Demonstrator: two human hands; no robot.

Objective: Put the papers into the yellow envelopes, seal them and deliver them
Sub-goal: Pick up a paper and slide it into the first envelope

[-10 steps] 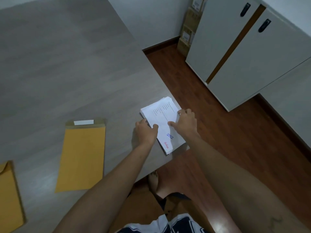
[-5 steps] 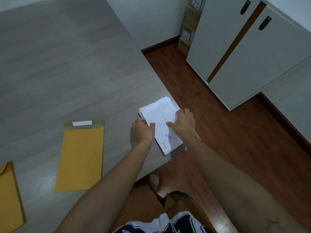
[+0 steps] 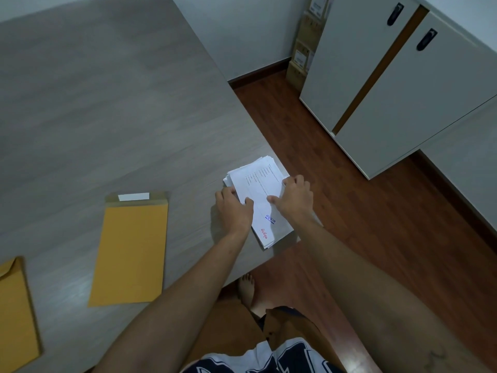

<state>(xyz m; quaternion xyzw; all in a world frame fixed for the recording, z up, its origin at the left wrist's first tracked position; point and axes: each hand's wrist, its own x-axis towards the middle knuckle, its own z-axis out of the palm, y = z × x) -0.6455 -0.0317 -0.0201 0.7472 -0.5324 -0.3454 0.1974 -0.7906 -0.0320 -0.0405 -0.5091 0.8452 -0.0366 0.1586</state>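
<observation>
- Centrally, grey table (image 3: 107,103) fills the frame's left;
- yellow envelope (image 3: 131,251) lies flat, lower left; second envelope (image 3: 16,313) at left edge;
- stack of papers (image 3: 262,195) at table's right corner;
- left hand (image 3: 234,211) and right hand (image 3: 294,197) pinch the stack's sides.

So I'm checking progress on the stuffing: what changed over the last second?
Little. Both hands stay on the paper stack at the table's near corner: left hand on its left edge, right hand on its right. The stack has not visibly moved. The yellow envelope and the second envelope lie untouched.
</observation>
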